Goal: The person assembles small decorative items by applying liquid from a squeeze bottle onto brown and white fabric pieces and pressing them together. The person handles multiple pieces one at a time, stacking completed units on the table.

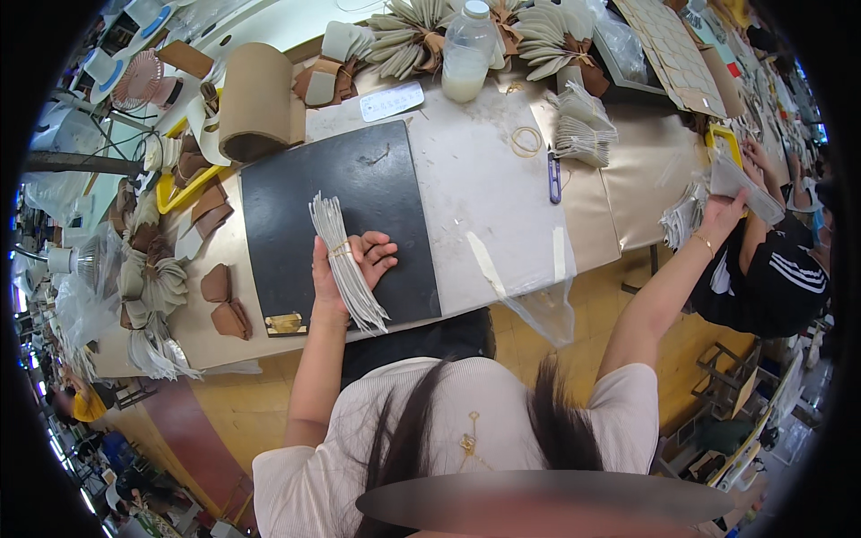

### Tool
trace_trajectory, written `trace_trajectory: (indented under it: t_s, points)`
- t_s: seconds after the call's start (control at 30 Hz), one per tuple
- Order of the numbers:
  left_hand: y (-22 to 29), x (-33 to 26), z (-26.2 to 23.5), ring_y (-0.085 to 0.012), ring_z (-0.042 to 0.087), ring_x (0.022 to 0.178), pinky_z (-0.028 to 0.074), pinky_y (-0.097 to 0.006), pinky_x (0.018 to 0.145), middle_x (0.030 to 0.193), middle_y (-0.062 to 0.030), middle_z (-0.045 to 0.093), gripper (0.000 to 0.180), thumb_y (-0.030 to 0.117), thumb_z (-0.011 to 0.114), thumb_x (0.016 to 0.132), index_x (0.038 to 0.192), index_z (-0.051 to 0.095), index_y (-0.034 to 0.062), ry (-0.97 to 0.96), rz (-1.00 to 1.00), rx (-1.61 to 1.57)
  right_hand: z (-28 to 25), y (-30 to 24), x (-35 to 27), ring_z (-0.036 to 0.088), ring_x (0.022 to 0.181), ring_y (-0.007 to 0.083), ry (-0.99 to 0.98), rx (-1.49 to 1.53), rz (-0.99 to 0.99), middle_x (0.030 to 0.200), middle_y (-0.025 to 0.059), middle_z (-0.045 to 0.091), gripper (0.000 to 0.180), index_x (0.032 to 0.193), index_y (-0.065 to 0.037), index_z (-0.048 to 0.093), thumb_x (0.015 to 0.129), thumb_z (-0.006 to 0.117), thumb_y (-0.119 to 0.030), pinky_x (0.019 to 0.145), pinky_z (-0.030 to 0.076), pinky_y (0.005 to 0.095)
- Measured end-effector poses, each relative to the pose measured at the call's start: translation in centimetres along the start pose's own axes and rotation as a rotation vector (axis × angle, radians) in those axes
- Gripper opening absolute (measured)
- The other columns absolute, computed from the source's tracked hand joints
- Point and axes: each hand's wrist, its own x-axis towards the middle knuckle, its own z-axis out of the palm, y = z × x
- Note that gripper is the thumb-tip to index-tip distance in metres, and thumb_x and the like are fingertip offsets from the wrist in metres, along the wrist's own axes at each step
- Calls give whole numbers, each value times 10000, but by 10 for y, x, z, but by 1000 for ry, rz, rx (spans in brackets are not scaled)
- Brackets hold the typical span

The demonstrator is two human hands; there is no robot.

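Observation:
My left hand (363,258) is wrapped round a bundle of thin whitish pieces (334,235), standing on edge over the black mat (278,206). A rubber band circles the bundle near its middle. Far out to the right, my right hand (725,211), with a thin bracelet at its wrist, grips a flat pale grey piece (760,203); whether it is one layer or several I cannot tell. Just left of that hand, a stack of similar whitish pieces (683,217) lies at the table's edge.
A co-worker's hand (762,169) is close to my right hand, beside a yellow basket (723,139). A purple-handled cutter (554,179), rubber bands (526,141), a banded bundle (583,130), a bottle of whitish liquid (466,54) and a brown cardboard tube (257,99) are on the table.

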Motion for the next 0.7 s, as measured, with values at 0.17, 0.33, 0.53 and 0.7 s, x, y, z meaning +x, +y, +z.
trace_trajectory:
  t_s: [0.17, 0.33, 0.53, 0.7]
  points:
    - [-8, -1, 28, -374, 499, 1286, 425, -513, 1068, 1413, -256, 459, 705, 620, 491, 937, 1179, 562, -38, 177, -85, 179, 87, -25, -123, 631, 1083, 254, -163, -127, 373, 1246, 94, 615, 628, 1335, -50, 493, 906, 655, -479, 931, 532, 383]
    - [-22, 6, 53, -346, 587, 1190, 484, -478, 1027, 1203, -242, 606, 572, 478, 498, 994, 1266, 481, -25, 410, -134, 237, 187, -6, -330, 478, 766, 39, -794, -416, 737, 916, -29, 524, 454, 1273, -16, 539, 883, 694, -190, 668, 439, 203]
    - [-18, -10, 62, -254, 568, 1185, 475, -393, 1011, 1305, -174, 540, 865, 650, 602, 859, 1377, 396, -12, 335, -65, 363, 298, -16, -436, 524, 692, 81, -1229, -708, 568, 815, 19, 586, 354, 1091, 1, 661, 845, 764, -233, 632, 460, 226]
    - [9, -26, 64, -233, 640, 1035, 522, -347, 923, 1150, -180, 614, 597, 296, 734, 845, 1266, 497, -53, 470, -88, 522, 308, -25, -441, 674, 881, 247, -1350, -658, 681, 1017, 182, 674, 297, 1118, 3, 672, 913, 676, -212, 765, 524, 338]
